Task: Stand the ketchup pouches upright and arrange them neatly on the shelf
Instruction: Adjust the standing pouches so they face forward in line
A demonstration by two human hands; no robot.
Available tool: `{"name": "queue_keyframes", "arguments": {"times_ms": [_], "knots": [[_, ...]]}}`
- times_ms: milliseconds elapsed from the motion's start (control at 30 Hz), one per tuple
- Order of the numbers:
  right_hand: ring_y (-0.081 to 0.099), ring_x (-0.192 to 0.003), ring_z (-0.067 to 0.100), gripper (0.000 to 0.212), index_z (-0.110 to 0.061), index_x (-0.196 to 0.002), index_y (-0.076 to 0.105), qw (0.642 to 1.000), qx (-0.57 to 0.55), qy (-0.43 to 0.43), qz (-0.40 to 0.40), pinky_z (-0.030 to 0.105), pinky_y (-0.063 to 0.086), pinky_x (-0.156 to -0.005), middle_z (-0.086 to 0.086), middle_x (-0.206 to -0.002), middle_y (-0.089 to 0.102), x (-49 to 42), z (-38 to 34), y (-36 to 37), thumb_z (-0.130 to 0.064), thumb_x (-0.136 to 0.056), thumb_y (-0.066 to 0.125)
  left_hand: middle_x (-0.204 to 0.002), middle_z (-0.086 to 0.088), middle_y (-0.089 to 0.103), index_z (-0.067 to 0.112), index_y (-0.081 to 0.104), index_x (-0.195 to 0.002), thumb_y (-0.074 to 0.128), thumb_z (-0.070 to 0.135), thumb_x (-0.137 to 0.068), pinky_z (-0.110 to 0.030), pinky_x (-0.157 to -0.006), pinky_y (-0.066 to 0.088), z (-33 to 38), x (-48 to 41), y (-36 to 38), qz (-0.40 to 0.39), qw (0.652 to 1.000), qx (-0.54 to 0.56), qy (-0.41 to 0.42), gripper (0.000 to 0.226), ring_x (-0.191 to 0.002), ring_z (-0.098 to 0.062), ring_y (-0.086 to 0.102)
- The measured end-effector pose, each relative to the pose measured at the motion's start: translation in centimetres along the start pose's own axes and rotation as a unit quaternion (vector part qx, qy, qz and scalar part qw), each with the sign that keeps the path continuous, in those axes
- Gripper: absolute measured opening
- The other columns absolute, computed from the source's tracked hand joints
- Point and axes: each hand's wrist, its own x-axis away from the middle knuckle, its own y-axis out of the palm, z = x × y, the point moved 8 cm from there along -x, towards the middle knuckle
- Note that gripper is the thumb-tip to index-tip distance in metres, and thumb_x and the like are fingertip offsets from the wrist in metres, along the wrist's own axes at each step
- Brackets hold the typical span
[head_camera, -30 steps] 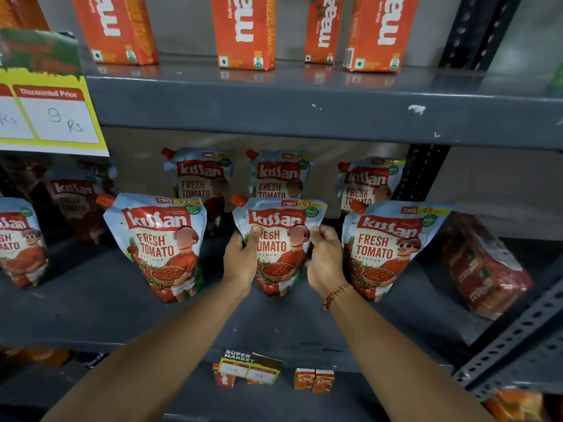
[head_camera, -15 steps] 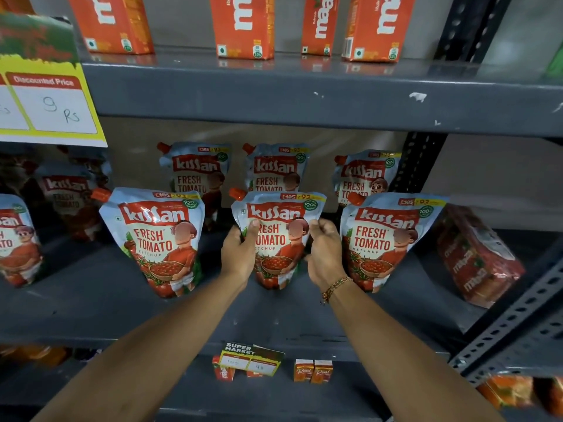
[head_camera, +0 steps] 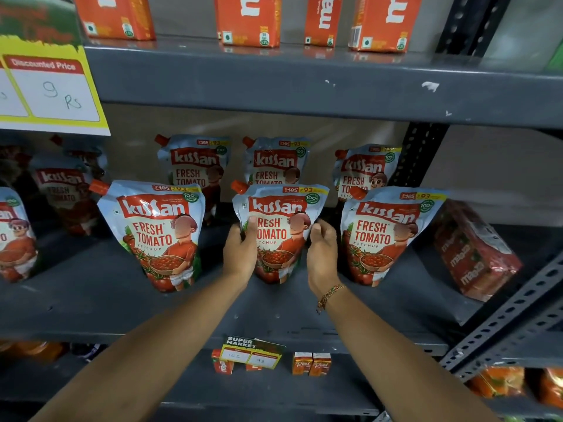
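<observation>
Three blue-and-red Kissan ketchup pouches stand in a front row on the grey shelf [head_camera: 91,300]: a left pouch [head_camera: 155,233], a middle pouch [head_camera: 280,208] and a right pouch [head_camera: 380,233]. My left hand [head_camera: 240,251] grips the middle pouch's left edge, thumb on its front. My right hand [head_camera: 323,254] curls against its right edge. Behind them stand three more pouches: back left [head_camera: 195,162], back middle [head_camera: 275,161] and back right [head_camera: 362,169]. All are upright, some leaning slightly.
Further pouches [head_camera: 15,236] stand at the far left. A red Maaza multi-pack [head_camera: 475,254] leans at the shelf's right end by the perforated post [head_camera: 420,153]. Orange cartons [head_camera: 248,19] line the shelf above. A yellow price sign [head_camera: 51,86] hangs upper left. Small cartons [head_camera: 310,363] sit below.
Both hands stay at the middle front pouch. The right hand's fingers have loosened a little at the pouch's right edge. The pouches have barely moved.
</observation>
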Motion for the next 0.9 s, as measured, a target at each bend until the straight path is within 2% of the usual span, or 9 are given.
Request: {"name": "queue_keyframes", "arguments": {"times_ms": [67,133,267,367,467,567,633,767,900], "knots": [[0.050,-0.100,0.014,0.026,-0.012,-0.119,0.042,0.997,0.066,-0.022,0.039,0.026,0.041,-0.086,-0.003,-0.107,0.049,1.0,1.2,-1.3,-0.028,-0.099,0.035,-0.112,-0.002,0.060,0.014,0.053,-0.117,0.034,0.053,-0.093,-0.034,-0.090,0.047,-1.6,0.7,-0.7,0.021,0.999,0.003,-0.032,0.050,-0.106,-0.018,0.058],[0.048,-0.086,0.017,0.017,-0.015,-0.097,0.040,0.987,0.121,-0.074,0.072,0.029,0.039,-0.076,-0.001,-0.089,0.047,2.0,2.2,-2.7,-0.031,-0.099,0.034,-0.117,-0.008,0.061,0.011,0.057,-0.117,0.025,0.058,-0.093,-0.039,-0.099,0.042,-4.1,1.6,-1.8,0.058,0.995,0.018,-0.073,0.062,-0.113,-0.024,0.055],[0.048,-0.062,0.010,0.025,-0.015,-0.082,0.043,0.958,0.233,-0.165,-0.007,0.031,0.038,-0.061,-0.006,-0.067,0.048,4.3,3.3,-1.6,-0.034,-0.097,0.036,-0.086,-0.016,0.066,0.008,0.058,-0.077,0.023,0.049,-0.097,-0.038,-0.076,0.051,-6.0,3.6,-5.7,0.206,0.969,0.077,-0.113,0.058,-0.089,-0.032,0.062],[0.056,-0.062,0.018,0.042,-0.012,-0.085,0.052,0.914,0.308,-0.241,-0.105,0.037,0.044,-0.055,-0.002,-0.068,0.058,6.7,3.0,2.6,-0.048,-0.091,0.032,-0.118,-0.026,0.061,-0.004,0.058,-0.114,0.030,0.041,-0.098,-0.040,-0.091,0.044,-5.2,4.1,-9.3,0.304,0.942,0.087,-0.111,0.055,-0.112,-0.042,0.056],[0.057,-0.077,0.013,0.038,-0.009,-0.098,0.057,0.894,0.304,-0.265,-0.194,0.026,0.046,-0.067,-0.002,-0.084,0.060,8.7,2.4,7.9,-0.041,-0.093,0.037,-0.115,-0.026,0.063,-0.009,0.052,-0.117,0.038,0.040,-0.096,-0.038,-0.086,0.046,-4.5,3.7,-12.6,0.353,0.927,0.090,-0.094,0.055,-0.105,-0.039,0.061],[0.052,-0.104,0.005,0.037,-0.011,-0.130,0.046,0.919,0.254,-0.169,-0.249,0.009,0.039,-0.086,0.000,-0.121,0.056,8.6,3.1,12.6,-0.028,-0.097,0.041,-0.108,-0.017,0.060,-0.003,0.043,-0.108,0.045,0.042,-0.092,-0.036,-0.077,0.048,-3.4,3.2,-14.5,0.349,0.930,0.085,-0.081,0.047,-0.093,-0.031,0.061],[0.050,-0.116,0.010,0.044,-0.014,-0.138,0.038,0.940,0.214,-0.106,-0.244,0.021,0.040,-0.100,0.004,-0.140,0.047,8.0,3.5,14.8,-0.030,-0.098,0.040,-0.112,-0.012,0.052,0.003,0.039,-0.110,0.047,0.047,-0.089,-0.036,-0.079,0.043,-2.6,2.6,-15.8,0.349,0.931,0.067,-0.076,0.049,-0.096,-0.027,0.055],[0.056,-0.117,0.019,0.035,-0.019,-0.129,0.046,0.966,0.146,-0.037,-0.210,0.042,0.047,-0.102,0.003,-0.128,0.057,7.6,4.1,17.7,-0.032,-0.097,0.038,-0.132,-0.013,0.048,0.008,0.036,-0.130,0.056,0.055,-0.080,-0.049,-0.101,0.040,-1.4,-1.1,-19.0,0.296,0.953,-0.009,-0.066,0.071,-0.122,-0.029,0.048],[0.065,-0.105,0.022,0.029,-0.017,-0.117,0.055,0.985,-0.001,0.090,-0.147,0.052,0.052,-0.094,0.008,-0.116,0.066,8.0,5.4,19.0,-0.025,-0.099,0.033,-0.103,-0.004,0.068,0.012,0.055,-0.112,0.058,0.040,-0.087,-0.032,-0.071,0.054,-1.9,-4.4,-18.3,0.093,0.986,0.121,-0.070,0.038,-0.089,-0.016,0.066]]}}
